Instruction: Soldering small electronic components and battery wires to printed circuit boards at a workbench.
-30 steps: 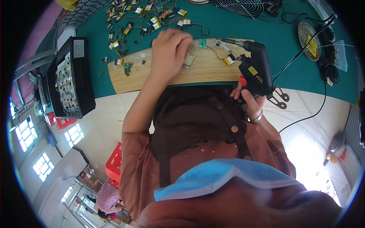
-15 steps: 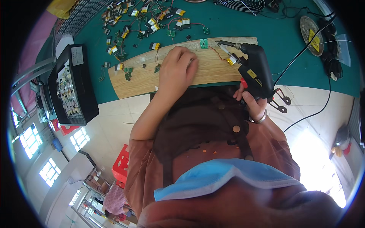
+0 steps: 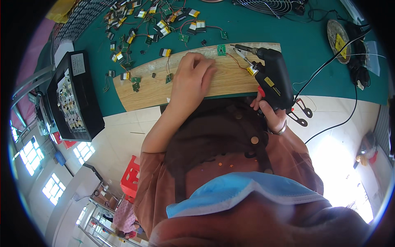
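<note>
My left hand point(image 3: 190, 80) rests over the middle of a curved wooden board point(image 3: 152, 90), fingers curled with thumb and forefinger close together; whatever they may hold is hidden. In my right hand point(image 3: 272, 116) is a black soldering gun point(image 3: 275, 78) with a red trigger. Its metal tip and white feed tube point left, near a green circuit board point(image 3: 221, 50) at the board's far edge. Wires run from that circuit board to a small battery point(image 3: 251, 70) beside the gun. Left of my left hand, another battery point(image 3: 165, 52) is wired to a small circuit board point(image 3: 169, 78).
Many wired batteries point(image 3: 163, 31) and circuit boards lie heaped on the green mat point(image 3: 255, 29). A black case point(image 3: 84, 92) stands at left. At right are a metal dish point(image 3: 332, 35) with a yellow sponge point(image 3: 341, 44) and cables; a fan guard point(image 3: 267, 5) is at the far edge.
The view has shifted slightly. My left hand's fingers have moved a little over the board; the soldering gun stays in my right hand, almost in the same place.
</note>
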Demonstrator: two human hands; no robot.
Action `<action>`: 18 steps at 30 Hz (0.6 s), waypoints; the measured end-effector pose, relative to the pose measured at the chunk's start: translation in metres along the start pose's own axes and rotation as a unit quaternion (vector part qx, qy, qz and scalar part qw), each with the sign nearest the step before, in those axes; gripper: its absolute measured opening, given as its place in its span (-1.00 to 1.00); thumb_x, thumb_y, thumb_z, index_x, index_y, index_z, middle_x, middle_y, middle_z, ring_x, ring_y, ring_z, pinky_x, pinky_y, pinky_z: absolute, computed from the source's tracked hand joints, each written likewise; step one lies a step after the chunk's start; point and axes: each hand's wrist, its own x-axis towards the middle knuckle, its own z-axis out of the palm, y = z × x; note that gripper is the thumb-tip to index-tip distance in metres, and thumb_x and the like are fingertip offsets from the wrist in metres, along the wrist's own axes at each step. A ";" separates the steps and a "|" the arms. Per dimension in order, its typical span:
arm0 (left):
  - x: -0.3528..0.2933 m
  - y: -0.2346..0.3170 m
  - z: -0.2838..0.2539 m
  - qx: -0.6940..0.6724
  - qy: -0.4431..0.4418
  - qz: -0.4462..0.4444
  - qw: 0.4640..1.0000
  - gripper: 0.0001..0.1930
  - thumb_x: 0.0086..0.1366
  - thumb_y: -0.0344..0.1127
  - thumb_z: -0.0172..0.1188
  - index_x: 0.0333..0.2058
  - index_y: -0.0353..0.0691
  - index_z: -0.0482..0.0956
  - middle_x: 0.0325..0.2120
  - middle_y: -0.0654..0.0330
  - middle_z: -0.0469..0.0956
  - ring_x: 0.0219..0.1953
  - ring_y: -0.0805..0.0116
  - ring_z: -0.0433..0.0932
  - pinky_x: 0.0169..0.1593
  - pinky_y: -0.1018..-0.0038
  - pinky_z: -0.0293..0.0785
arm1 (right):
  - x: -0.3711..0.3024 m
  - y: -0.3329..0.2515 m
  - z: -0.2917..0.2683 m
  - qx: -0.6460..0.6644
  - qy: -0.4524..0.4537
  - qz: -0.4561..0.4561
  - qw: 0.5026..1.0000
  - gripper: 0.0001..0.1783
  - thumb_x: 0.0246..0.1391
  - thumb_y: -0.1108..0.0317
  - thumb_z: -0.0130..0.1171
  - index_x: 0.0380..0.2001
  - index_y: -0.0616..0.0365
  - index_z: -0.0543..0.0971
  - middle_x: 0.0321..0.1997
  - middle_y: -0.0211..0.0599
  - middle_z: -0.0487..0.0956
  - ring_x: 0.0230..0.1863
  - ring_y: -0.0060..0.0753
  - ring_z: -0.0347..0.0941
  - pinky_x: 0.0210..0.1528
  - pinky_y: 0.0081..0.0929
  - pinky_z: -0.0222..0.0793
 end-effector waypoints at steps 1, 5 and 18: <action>0.000 -0.001 0.001 0.000 0.003 0.012 1.000 -0.83 0.14 -0.42 0.31 -0.27 -0.23 0.59 -0.30 0.15 0.46 -0.37 0.22 0.54 -0.35 0.41 0.50 | 0.000 0.000 0.000 -0.005 0.000 0.000 1.000 -0.61 0.09 0.48 0.03 0.01 0.39 0.35 -0.24 -0.18 0.44 -0.39 -0.40 0.44 -0.20 -0.28 0.47; 0.003 0.001 0.001 -0.018 0.002 -0.010 1.000 -0.86 0.14 -0.42 0.31 -0.30 -0.23 0.60 -0.31 0.16 0.47 -0.35 0.23 0.55 -0.32 0.41 0.50 | 0.000 -0.001 0.002 -0.008 0.008 0.011 1.000 -0.59 0.09 0.49 0.03 0.03 0.40 0.35 -0.26 -0.17 0.45 -0.39 -0.40 0.44 -0.20 -0.28 0.47; 0.009 0.004 0.006 -0.059 0.027 -0.040 0.997 -0.92 0.11 -0.37 0.32 -0.40 -0.18 0.63 -0.41 0.22 0.57 -0.32 0.26 0.54 -0.22 0.39 0.39 | 0.002 -0.008 0.005 -0.082 0.019 0.049 0.995 -0.66 0.09 0.46 0.08 -0.05 0.31 0.41 -0.33 -0.28 0.46 -0.41 -0.49 0.44 -0.27 -0.45 0.43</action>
